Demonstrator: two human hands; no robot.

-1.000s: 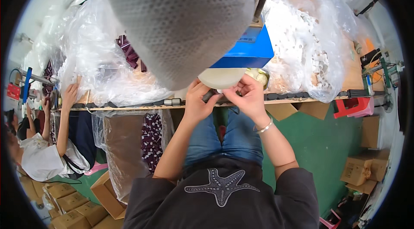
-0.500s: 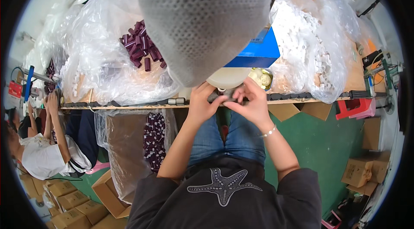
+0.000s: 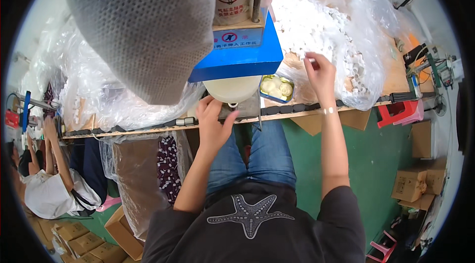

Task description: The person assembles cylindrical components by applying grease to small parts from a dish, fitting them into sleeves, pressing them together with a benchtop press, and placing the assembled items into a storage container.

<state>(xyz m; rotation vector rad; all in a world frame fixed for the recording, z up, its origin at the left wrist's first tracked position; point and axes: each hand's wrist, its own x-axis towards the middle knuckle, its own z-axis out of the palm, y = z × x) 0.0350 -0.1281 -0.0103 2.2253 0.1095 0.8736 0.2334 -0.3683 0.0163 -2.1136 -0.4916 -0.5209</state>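
My left hand [image 3: 212,123] is at the table edge, beside the grey metal base [image 3: 250,107] of a press. Its thumb and fingers are apart, with nothing visible between them. Near the thumb, a small white ring-shaped piece [image 3: 233,105] sits under the press's round cream-coloured guard [image 3: 232,90]. Out to the right, my right hand [image 3: 321,76] reaches over a heap of small white plastic pieces [image 3: 302,20]. Thumb and index fingertips come together in a pinch at the heap's near edge; what is between them is too small to make out.
A blue press housing [image 3: 237,62] stands ahead, partly covered by a grey mesh shape [image 3: 143,30]. Round cream pieces fill a small tin [image 3: 277,88]. Clear plastic sheeting [image 3: 123,95] covers the left side. Below is a bag of purple pieces [image 3: 168,169]; a co-worker [image 3: 59,184] sits left.
My hands were together under the guard; the right has moved right and up to the white heap. My left hand stays by the base. The view has shifted, and the mesh shape now hides the purple tubes.
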